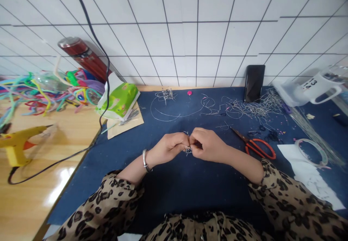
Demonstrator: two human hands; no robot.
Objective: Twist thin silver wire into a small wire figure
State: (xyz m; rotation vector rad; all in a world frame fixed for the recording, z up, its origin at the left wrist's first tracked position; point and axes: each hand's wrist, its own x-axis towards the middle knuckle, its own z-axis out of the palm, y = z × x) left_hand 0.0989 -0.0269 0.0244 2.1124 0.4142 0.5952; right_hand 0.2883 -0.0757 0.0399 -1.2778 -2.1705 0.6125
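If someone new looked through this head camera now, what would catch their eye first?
Probably the left hand and right hand, meeting mid-picture above the blue cloth, pinching a small wire piece. Next, the bright heap of coloured strips at far left, with the yellow glue gun nearer on the wooden table. Then the red-handled scissors on the cloth, right of the hands.

- The left hand [172, 147] and right hand [208, 145] meet, pinching a small wire piece [188, 152] above a blue cloth [195, 190].
- Beyond them lie a wire cluster [167, 95] and a pink disc [189, 93].
- Rightward: red-handled scissors [261, 148], a wire tangle [252, 109], an upright black phone [254, 84], a white jug [318, 88].
- Leftward: a green tissue pack [121, 101], a red flask [91, 59], and a yellow glue gun [19, 142] on the wooden table [73, 136].
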